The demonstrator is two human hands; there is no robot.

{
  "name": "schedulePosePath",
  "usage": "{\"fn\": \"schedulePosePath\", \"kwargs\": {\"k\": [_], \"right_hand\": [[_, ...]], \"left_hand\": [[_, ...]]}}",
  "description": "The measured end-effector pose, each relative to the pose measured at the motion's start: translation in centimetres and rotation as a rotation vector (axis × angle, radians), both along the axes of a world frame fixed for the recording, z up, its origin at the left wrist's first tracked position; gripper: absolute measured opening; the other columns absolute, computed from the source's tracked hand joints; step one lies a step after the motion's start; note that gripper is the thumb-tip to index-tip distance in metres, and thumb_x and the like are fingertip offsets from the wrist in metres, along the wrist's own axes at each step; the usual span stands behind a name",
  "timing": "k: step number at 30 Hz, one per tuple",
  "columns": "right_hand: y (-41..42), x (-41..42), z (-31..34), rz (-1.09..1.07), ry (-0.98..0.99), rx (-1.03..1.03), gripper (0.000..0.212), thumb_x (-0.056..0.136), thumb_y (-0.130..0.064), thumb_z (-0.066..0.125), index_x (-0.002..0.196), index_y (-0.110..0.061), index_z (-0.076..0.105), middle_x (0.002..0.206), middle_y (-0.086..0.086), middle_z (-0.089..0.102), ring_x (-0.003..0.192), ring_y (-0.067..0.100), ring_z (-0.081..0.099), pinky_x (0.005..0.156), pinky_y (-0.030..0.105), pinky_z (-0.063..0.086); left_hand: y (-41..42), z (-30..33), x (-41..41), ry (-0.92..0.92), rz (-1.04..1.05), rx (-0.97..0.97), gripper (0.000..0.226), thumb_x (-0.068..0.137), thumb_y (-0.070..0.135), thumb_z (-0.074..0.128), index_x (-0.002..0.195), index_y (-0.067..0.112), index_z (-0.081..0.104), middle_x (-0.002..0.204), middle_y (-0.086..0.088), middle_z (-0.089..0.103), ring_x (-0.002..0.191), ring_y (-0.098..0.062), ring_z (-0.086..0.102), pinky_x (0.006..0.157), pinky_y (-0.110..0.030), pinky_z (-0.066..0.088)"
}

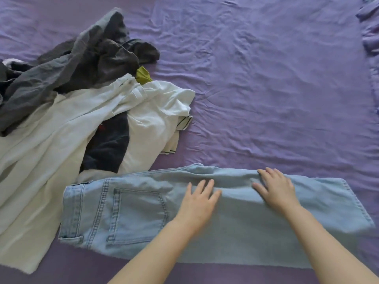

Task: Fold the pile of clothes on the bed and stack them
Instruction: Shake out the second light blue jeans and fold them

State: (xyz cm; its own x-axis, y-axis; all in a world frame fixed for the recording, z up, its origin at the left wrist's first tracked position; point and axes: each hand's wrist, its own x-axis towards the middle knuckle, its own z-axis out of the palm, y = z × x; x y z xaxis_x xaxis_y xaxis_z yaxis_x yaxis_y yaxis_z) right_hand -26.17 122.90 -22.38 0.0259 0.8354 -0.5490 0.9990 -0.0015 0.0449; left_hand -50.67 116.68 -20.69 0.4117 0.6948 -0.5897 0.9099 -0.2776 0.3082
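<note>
Light blue jeans point(127, 214) lie flat across the near part of the bed, waistband and back pocket to the left, leg hems to the right. My left hand point(198, 203) rests palm down on the middle of the jeans, fingers spread. My right hand point(275, 189) presses flat on the legs near their far edge, fingers apart. Neither hand grips the fabric. To the left sits the unfolded pile of clothes point(67, 103): grey garments on top, white pieces, a dark navy item and a bit of olive green cloth.
The bed is covered by a wrinkled purple sheet point(266, 89) that stretches far and right of the jeans. A bunched edge of purple bedding point(369, 27) lies at the far right. White trousers point(26, 181) from the pile reach the near left edge.
</note>
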Motion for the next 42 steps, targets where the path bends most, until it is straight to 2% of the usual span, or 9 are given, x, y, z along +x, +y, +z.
{"fn": "schedulePosePath", "kwargs": {"k": [6, 10, 13, 19, 24, 27, 30, 34, 42], "right_hand": [[1.0, 8.1, -0.1, -0.052, -0.028, -0.097, 0.074, 0.086, -0.072, 0.035, 0.148, -0.034, 0.02, 0.157, -0.007, 0.017, 0.144, 0.021, 0.014, 0.112, 0.051, 0.016], [1.2, 13.1, 1.0, 0.001, -0.06, -0.122, 0.055, 0.089, -0.063, 0.041, 0.135, -0.034, 0.043, 0.132, -0.001, 0.05, 0.128, 0.023, 0.034, 0.107, 0.047, 0.023], [0.9, 14.2, 2.7, -0.072, 0.176, 0.033, 0.029, 0.09, -0.045, 0.056, 0.11, -0.027, 0.066, 0.111, 0.0, 0.059, 0.117, 0.025, 0.041, 0.101, 0.039, 0.029], [-2.3, 13.0, 7.6, -0.145, 0.625, 0.466, 0.008, 0.078, -0.018, 0.076, 0.086, -0.018, 0.075, 0.112, 0.003, 0.061, 0.127, 0.033, 0.04, 0.099, 0.066, 0.029], [-3.6, 11.3, 9.1, -0.265, 0.791, 0.404, 0.055, 0.079, -0.036, 0.072, 0.129, -0.036, 0.05, 0.144, -0.003, 0.037, 0.142, 0.019, 0.019, 0.114, 0.051, 0.019], [-5.2, 9.9, 8.5, -0.198, 0.734, 0.276, 0.088, 0.072, -0.059, 0.066, 0.144, -0.039, 0.019, 0.151, -0.012, 0.022, 0.144, 0.007, 0.004, 0.119, 0.043, 0.004], [-7.0, 6.9, 7.9, -0.104, 0.732, 0.317, 0.078, 0.073, -0.042, 0.077, 0.141, -0.025, 0.041, 0.137, -0.016, 0.042, 0.139, 0.01, 0.026, 0.116, 0.047, 0.009], [-9.3, 0.3, 7.3, -0.02, 0.724, 0.557, 0.031, 0.071, 0.002, 0.068, 0.098, -0.014, 0.073, 0.096, -0.003, 0.072, 0.103, 0.025, 0.065, 0.1, 0.054, 0.036], [-12.7, -16.5, 6.8, 0.001, 0.802, 0.476, 0.04, 0.081, -0.008, 0.066, 0.119, -0.022, 0.066, 0.126, 0.007, 0.062, 0.122, 0.035, 0.054, 0.098, 0.067, 0.033]], "left_hand": [[1.5, -0.4, 4.1, 0.053, 0.129, 0.083, 0.05, 0.102, 0.041, 0.025, 0.15, 0.025, 0.019, 0.159, -0.005, 0.014, 0.145, -0.019, 0.011, 0.116, -0.042, 0.011], [2.6, 0.5, 9.7, -0.008, 0.218, 0.108, 0.048, 0.102, 0.039, 0.027, 0.148, 0.025, 0.025, 0.156, -0.002, 0.022, 0.144, -0.017, 0.016, 0.116, -0.036, 0.016], [3.5, 1.7, 14.5, -0.185, 0.311, 0.129, 0.049, 0.1, 0.032, 0.038, 0.147, 0.022, 0.029, 0.153, 0.0, 0.029, 0.141, -0.015, 0.022, 0.113, -0.029, 0.017], [5.7, 5.3, 19.8, -0.314, 0.304, 0.144, 0.051, 0.095, 0.046, 0.047, 0.143, 0.031, 0.037, 0.15, 0.008, 0.037, 0.143, -0.016, 0.019, 0.115, -0.041, 0.015], [5.4, 8.0, 17.4, -0.659, 0.593, -0.064, 0.014, 0.088, 0.031, 0.065, 0.09, 0.017, 0.067, 0.077, 0.012, 0.062, 0.08, -0.01, 0.055, 0.075, -0.026, 0.042], [3.9, 9.3, 14.0, -0.89, 0.857, -0.24, 0.01, 0.089, 0.026, 0.066, 0.081, 0.02, 0.067, 0.067, 0.018, 0.058, 0.064, 0.001, 0.051, 0.062, -0.012, 0.039], [2.7, 10.6, 9.5, -1.001, 1.043, -0.245, 0.019, 0.081, 0.038, 0.071, 0.072, 0.022, 0.065, 0.07, 0.007, 0.052, 0.068, -0.008, 0.047, 0.065, -0.02, 0.036], [1.6, 11.8, 2.6, -0.902, 1.177, -0.102, 0.038, 0.064, 0.047, 0.078, 0.072, 0.015, 0.061, 0.069, 0.002, 0.054, 0.066, -0.012, 0.05, 0.062, -0.025, 0.039], [-1.6, 9.3, -11.3, -0.253, 1.071, 0.363, 0.021, 0.078, 0.02, 0.076, 0.091, 0.013, 0.062, 0.102, -0.007, 0.052, 0.099, -0.023, 0.049, 0.08, -0.021, 0.034]]}}
